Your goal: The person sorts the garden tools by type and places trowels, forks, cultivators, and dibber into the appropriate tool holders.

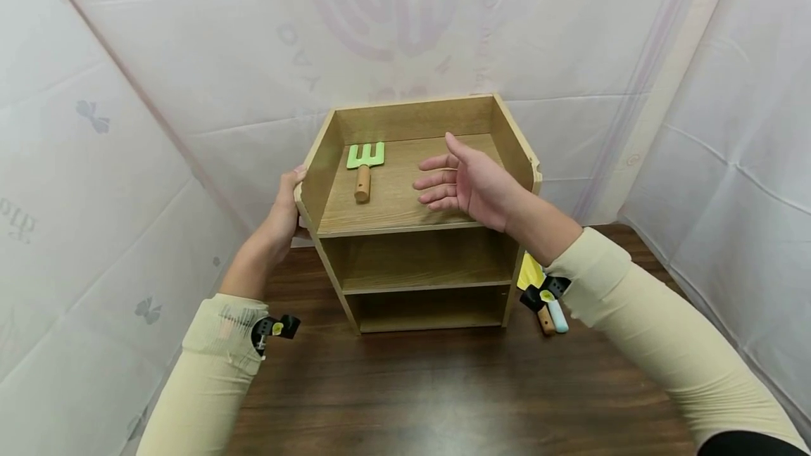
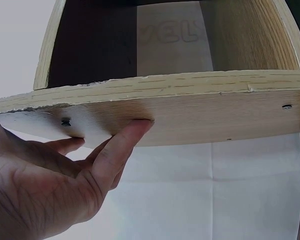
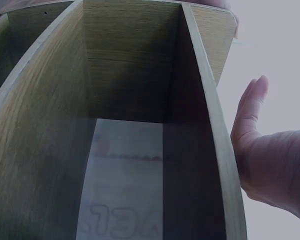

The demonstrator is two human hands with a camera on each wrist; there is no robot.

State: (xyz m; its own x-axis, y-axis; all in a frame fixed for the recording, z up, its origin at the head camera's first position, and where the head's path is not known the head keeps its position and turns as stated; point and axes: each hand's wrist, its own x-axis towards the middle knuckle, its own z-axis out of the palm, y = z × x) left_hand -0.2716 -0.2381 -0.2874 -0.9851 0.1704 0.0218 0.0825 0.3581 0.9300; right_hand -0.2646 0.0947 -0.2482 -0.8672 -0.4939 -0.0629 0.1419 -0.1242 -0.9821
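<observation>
A small wooden shelf unit (image 1: 412, 229) stands on the dark table, its front facing me. My left hand (image 1: 281, 213) touches the outside of its left side panel; in the left wrist view the thumb (image 2: 122, 150) and fingertips press against that panel. Over the right part of the top shelf, my right hand (image 1: 478, 185) is held with fingers spread and nothing in it. A toy garden fork (image 1: 362, 178) with green tines and a wooden handle lies at the left on the top shelf. In the right wrist view, the right hand (image 3: 270, 155) appears beside the shelf boards.
On the table right of the unit lie a yellow-headed tool (image 1: 531, 271), a wooden handle (image 1: 545, 321) and a pale blue handle (image 1: 557, 317), partly hidden by my right forearm and its wrist camera. White sheeting (image 1: 253, 55) hangs behind and at both sides.
</observation>
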